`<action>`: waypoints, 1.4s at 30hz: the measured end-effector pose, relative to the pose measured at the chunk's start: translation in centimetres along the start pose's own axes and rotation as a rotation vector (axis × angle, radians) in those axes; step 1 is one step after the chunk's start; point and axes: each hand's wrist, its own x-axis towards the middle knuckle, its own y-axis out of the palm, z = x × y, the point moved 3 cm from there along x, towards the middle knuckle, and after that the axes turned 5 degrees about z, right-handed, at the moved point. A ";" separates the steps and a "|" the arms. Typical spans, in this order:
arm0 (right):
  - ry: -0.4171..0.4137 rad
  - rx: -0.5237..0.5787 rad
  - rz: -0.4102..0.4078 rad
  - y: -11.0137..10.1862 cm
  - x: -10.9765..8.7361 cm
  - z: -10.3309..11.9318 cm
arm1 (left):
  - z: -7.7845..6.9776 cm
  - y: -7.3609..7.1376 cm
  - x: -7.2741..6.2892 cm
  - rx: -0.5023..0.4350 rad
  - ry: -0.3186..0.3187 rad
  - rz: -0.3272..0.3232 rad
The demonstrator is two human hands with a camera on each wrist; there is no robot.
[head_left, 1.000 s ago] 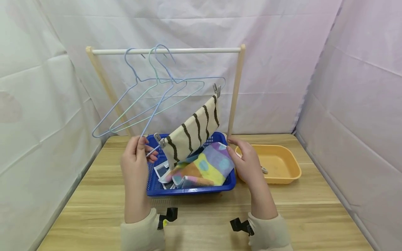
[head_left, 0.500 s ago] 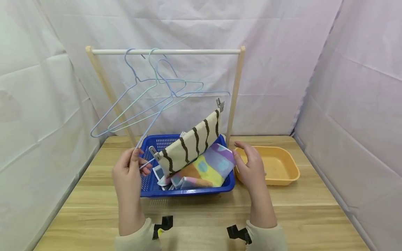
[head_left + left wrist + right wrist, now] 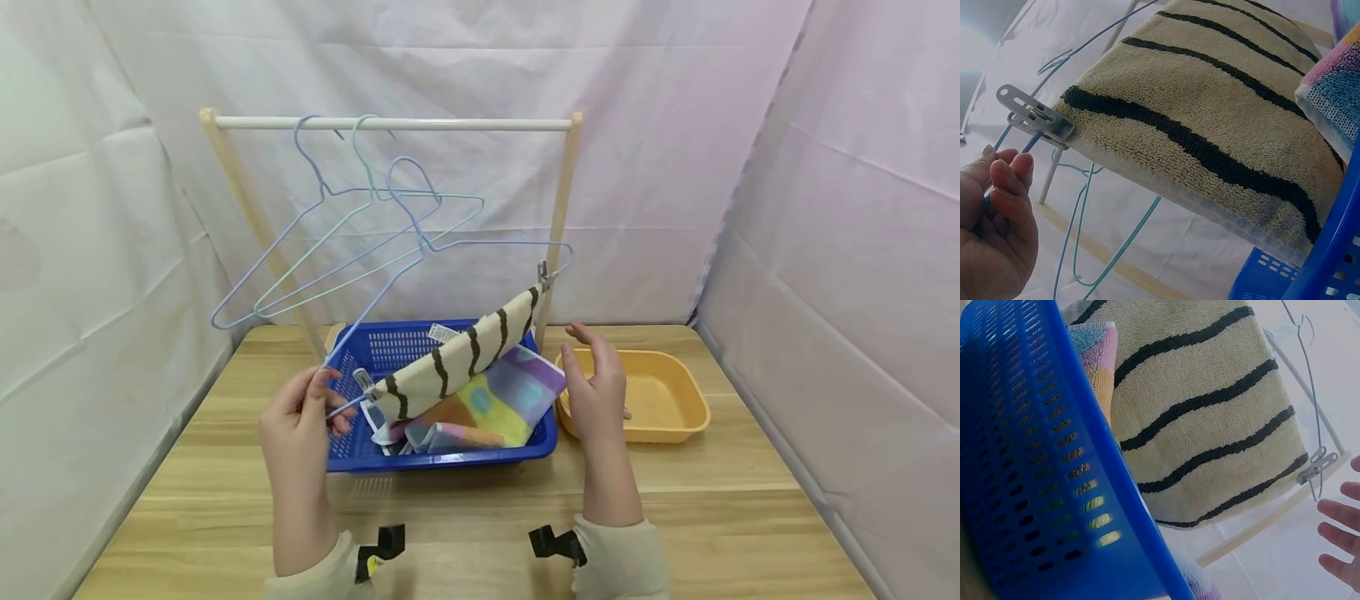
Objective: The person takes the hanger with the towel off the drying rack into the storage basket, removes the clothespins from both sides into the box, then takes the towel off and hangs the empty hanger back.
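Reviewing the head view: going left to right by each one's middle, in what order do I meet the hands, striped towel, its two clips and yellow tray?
Left hand → left clip → striped towel → right clip → right hand → yellow tray.

White cloth hangs on three sides, like the walls of a small tent. The back cloth (image 3: pixel 660 208) has soft wrinkles and long fold lines going across. The left cloth (image 3: pixel 67 333) has creases too and looks a bit green. The right cloth (image 3: pixel 862 250) looks a bit pink, and a dark, patchy line runs down the corner where it meets the back. The table (image 3: pixel 465 517) is light brown, with wood stripes going from side to side. Its far edge is just by the back cloth. In the left wrist view, a bright white glow (image 3: pixel 974 53) shines at the edge.
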 end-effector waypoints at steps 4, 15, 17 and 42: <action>-0.016 0.033 -0.032 0.2 0.2 0.3 | 0.0 -0.3 0.0 0.007 -0.005 0.000; -0.052 0.023 -0.103 -0.1 0.7 0.9 | -0.8 -0.5 0.0 0.088 0.106 0.071; -0.077 0.004 -0.116 -0.2 0.8 1.0 | -0.8 -0.5 0.0 0.090 0.102 0.082; -0.256 -0.114 -0.167 -1.0 0.9 0.1 | -0.6 -0.7 -0.2 0.120 0.237 0.188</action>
